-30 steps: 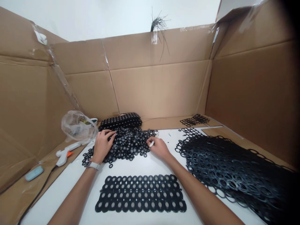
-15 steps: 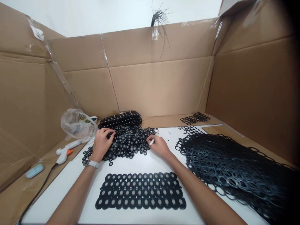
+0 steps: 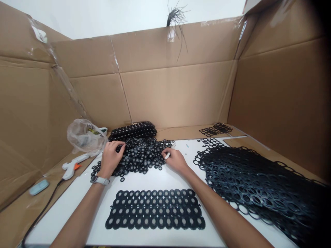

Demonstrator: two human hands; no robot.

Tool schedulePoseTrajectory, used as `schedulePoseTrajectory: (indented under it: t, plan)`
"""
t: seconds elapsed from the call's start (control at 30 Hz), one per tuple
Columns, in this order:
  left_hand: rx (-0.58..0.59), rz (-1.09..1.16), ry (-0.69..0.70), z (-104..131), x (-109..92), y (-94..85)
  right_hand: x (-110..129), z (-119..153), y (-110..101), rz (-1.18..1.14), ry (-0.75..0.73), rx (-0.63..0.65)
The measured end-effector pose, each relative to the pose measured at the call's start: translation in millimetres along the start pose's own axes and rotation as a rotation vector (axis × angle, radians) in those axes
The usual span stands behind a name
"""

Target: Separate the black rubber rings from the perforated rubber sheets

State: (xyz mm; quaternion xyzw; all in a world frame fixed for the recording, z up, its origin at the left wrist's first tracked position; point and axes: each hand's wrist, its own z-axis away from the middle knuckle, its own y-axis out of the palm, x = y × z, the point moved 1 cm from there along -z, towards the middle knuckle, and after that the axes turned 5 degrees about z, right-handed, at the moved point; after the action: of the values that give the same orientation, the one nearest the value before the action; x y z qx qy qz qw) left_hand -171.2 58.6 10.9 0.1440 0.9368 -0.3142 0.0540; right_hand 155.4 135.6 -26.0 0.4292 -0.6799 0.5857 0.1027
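Observation:
My left hand (image 3: 112, 157), with a watch at the wrist, is at the left side of a heap of small black rings (image 3: 141, 155). Its thumb and index finger curl together, their tips almost meeting; whatever lies between them is too small to make out. At the heap's right edge, my right hand (image 3: 176, 159) is closed around a slim white pen-like tool (image 3: 168, 155), whose far end points away from me. Nearer to me, between my forearms, a flat black panel of joined rings with pale centres (image 3: 155, 209) lies on the white board (image 3: 144, 181).
Black ring mesh sheets (image 3: 248, 182) are stacked on the right, and a small mesh piece (image 3: 216, 129) lies behind. A rolled black mesh (image 3: 133, 131) is behind the heap. Left are a plastic bag (image 3: 84, 136), a glue gun (image 3: 69, 169) and a light-blue case (image 3: 39, 187). Cardboard walls (image 3: 178, 93) surround the board.
My left hand has shifted very slightly left at the heap. My right hand keeps the white tool in almost the same place.

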Motion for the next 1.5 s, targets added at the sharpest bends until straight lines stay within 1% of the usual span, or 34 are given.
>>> schedulePoseTrajectory:
  t: [0.2, 0.43, 0.7, 1.13, 1.5]
  plan:
    - [-0.021, 0.013, -0.008, 1.1, -3.7, -4.7, -1.2, -1.1, 1.1, 0.002, 0.000, 0.000]
    - [0.046, 0.029, 0.027, 1.9, -5.7, -3.7, -4.6, -2.7, 3.6, 0.010, 0.002, -0.002]
    - [0.071, 0.038, 0.022, 2.5, -6.6, -4.4, -4.6, -2.5, 3.4, -0.007, -0.007, 0.004]
    - [0.094, 0.041, -0.008, 5.1, -2.0, -1.0, -4.4, -2.0, 2.5, -0.027, -0.013, 0.006]
    - [0.123, 0.040, -0.010, 6.3, -0.7, -3.2, -6.7, -1.4, 4.6, -0.039, -0.037, -0.006]
